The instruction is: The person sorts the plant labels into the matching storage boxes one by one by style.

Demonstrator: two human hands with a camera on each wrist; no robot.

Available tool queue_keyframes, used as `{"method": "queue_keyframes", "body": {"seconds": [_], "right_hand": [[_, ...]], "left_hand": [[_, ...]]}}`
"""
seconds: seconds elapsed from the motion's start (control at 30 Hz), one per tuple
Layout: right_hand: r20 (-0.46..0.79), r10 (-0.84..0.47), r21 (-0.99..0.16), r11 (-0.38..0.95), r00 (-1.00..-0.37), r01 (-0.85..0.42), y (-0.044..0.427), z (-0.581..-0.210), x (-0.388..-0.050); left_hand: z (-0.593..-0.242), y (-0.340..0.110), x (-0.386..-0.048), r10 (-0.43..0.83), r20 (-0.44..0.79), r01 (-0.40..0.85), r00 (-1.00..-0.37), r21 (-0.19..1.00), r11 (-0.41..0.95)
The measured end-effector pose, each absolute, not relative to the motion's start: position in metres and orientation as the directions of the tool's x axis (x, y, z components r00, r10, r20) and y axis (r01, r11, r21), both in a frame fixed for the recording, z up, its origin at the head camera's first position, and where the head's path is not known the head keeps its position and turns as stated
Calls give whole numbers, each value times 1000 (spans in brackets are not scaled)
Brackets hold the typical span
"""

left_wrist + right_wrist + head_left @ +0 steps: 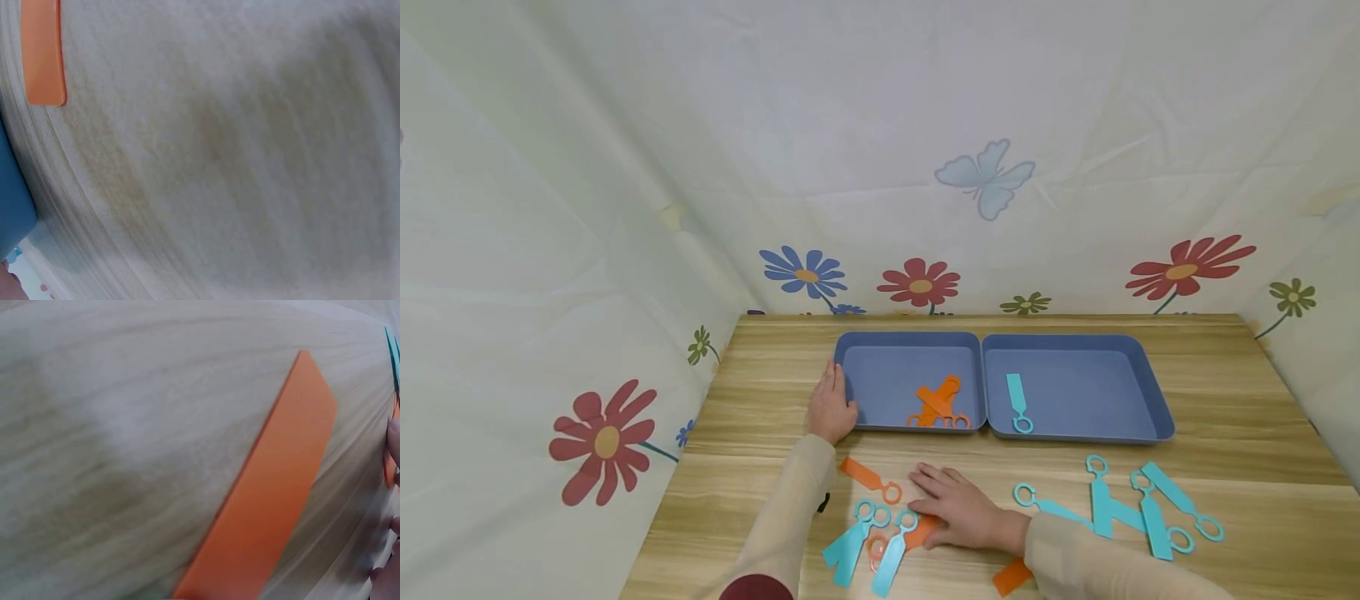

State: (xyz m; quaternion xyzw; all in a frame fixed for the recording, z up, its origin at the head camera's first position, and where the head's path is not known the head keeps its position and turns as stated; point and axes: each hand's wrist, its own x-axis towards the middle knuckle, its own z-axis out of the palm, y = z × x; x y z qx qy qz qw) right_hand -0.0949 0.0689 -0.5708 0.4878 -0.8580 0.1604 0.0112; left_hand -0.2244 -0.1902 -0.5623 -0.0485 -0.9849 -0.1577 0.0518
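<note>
My left hand (832, 408) rests against the outer left wall of the left blue tray (887, 367), its fingers straight along it. Several orange ring-ended tags (936, 402) lie piled in that tray. On the table, my right hand (962, 508) spreads low over an orange tag (921, 531), touching it with thumb and fingers partly covering it. Beside that hand lie turquoise ring-ended tags (891, 562), one overlapping the orange tag. In the right wrist view, part of the hand (384, 584) shows at the right edge. Another orange tag (269, 481) lies nearer that camera.
The right blue tray (1075, 387) adjoins the left one and holds one turquoise tag (1017, 400). A loose orange tag (868, 477) lies in front of the left tray. Several turquoise tags (1156, 521) are scattered at the right. A patterned curtain (880, 167) borders the table.
</note>
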Motion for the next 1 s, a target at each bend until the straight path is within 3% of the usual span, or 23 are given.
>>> {"method": "queue_keyframes", "body": {"seconds": [0.67,1.0], "right_hand": [[221,-778,-330,508,-588,-796,68,-569,-100],[280,-729,-290,556,-624,-779,63,-565,-97]], "left_hand": [[-556,-189,-222,80,97,106,-992,304,947],[-557,-190,-222,74,86,97,-994,301,949]]}}
